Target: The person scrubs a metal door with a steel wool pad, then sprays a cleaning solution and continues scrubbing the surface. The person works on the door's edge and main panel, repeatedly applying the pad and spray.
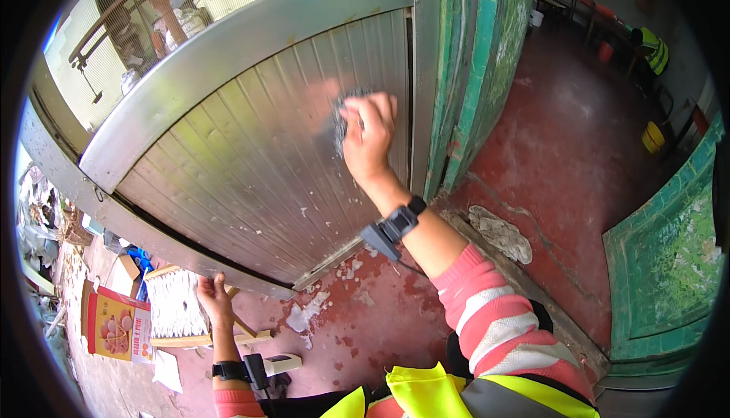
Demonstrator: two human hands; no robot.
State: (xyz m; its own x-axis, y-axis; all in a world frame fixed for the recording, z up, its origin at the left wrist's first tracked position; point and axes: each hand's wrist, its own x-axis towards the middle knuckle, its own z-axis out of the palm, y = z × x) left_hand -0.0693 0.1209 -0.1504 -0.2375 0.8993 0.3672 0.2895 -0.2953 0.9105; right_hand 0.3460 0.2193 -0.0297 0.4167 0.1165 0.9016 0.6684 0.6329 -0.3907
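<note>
My right hand (370,130) is closed around a grey wire scouring pad (342,121), pressed to the upper right of a ribbed metal door panel (245,150). Pale specks and small wet-looking marks dot the lower part of that panel. At the door's outer edge, my left hand (215,292) grips the metal door frame (171,258) with the thumb on the near face; its other fingers are partly hidden. Each wrist wears a dark strap with a small device. Foamy white puddles (308,311) lie on the red floor under the door.
A grey rag (501,234) lies beyond the door sill (530,292). Green wooden doors (661,247) flank the doorway. A printed cardboard box (117,324) and a low wooden-framed stool (179,307) stand at left. A person in a yellow vest (653,50) bends over far inside.
</note>
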